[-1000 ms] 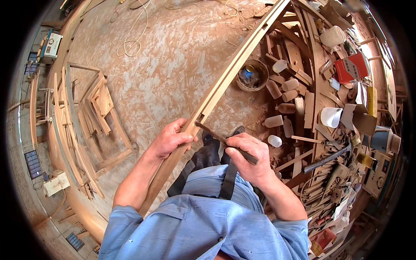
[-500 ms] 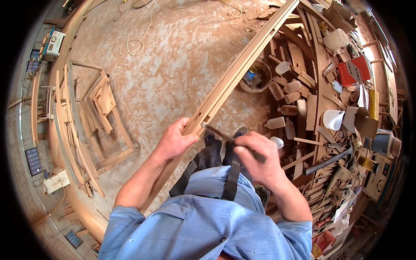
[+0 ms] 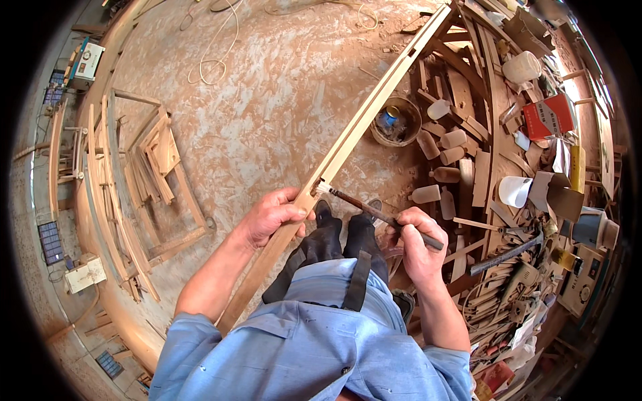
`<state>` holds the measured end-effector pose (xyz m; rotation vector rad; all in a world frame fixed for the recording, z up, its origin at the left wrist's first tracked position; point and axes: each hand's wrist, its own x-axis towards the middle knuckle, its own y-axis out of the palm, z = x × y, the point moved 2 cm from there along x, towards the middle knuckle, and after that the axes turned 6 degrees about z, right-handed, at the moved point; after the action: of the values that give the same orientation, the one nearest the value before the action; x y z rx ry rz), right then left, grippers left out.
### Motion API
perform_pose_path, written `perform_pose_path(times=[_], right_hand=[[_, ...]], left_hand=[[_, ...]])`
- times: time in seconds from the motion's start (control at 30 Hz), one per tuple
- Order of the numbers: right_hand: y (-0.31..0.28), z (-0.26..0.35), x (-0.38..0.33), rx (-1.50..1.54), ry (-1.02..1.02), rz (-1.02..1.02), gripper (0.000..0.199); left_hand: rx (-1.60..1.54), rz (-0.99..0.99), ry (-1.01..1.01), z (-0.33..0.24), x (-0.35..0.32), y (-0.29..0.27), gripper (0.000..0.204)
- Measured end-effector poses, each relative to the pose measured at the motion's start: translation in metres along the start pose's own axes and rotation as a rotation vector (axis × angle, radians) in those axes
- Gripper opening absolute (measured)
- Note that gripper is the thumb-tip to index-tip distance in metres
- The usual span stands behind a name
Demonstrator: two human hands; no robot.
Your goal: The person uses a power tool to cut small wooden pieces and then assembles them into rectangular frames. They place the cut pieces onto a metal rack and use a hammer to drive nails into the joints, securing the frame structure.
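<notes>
A long pale wooden rail [image 3: 364,113] runs diagonally from beside my left arm to the workbench at the upper right. My left hand [image 3: 274,217] is closed around it, thumb on top, just below a small slot cut in the wood. Between the fingers of my right hand [image 3: 421,246] is a thin brush [image 3: 364,206] with a dark handle. Its white bristle tip touches the rail at the slot. Whether glue or anything else is on the bristles is too small to tell.
A round bucket [image 3: 396,120] with a blue can inside stands right of the rail. Several plastic bottles [image 3: 453,138] lie beyond it. The cluttered bench at right bears a hammer [image 3: 506,256], a white tub [image 3: 514,191] and a red box [image 3: 548,115]. Wooden frames [image 3: 182,244] lie at left.
My right hand has moved right and slightly down, showing more of the brush. The rail has turned over a little in my left hand, and its slot now faces the bristles.
</notes>
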<state>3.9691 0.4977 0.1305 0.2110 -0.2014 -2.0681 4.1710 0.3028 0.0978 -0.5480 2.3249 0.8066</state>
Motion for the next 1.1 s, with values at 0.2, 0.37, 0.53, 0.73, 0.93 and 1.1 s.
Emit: perform_pose_path(times=[0.2, 0.37, 0.53, 0.73, 0.93, 1.1], right_hand=[[0.008, -0.014, 0.006, -0.038, 0.039, 0.057, 0.01], [0.007, -0.013, 0.006, -0.118, 0.016, 0.048, 0.008], [-0.052, 0.028, -0.003, -0.185, -0.167, -0.215, 0.009], [-0.224, 0.1, -0.073, -0.362, -0.217, -1.063, 0.015], [-0.335, 0.053, -0.087, -0.542, 0.014, -1.075, 0.021], [-0.388, -0.018, -0.061, -0.566, 0.082, -1.036, 0.021]], left_hand=[[0.035, 0.004, 0.004, 0.0, -0.003, 0.004, 0.044], [0.038, 0.0, 0.001, 0.0, -0.001, 0.007, 0.044], [0.222, -0.081, 0.078, 0.003, -0.003, 0.003, 0.043], [0.531, -0.213, 0.045, 0.014, -0.005, 0.006, 0.044], [0.319, -0.187, 0.072, 0.045, -0.009, 0.004, 0.043], [0.22, -0.159, 0.017, 0.058, -0.014, -0.002, 0.041]])
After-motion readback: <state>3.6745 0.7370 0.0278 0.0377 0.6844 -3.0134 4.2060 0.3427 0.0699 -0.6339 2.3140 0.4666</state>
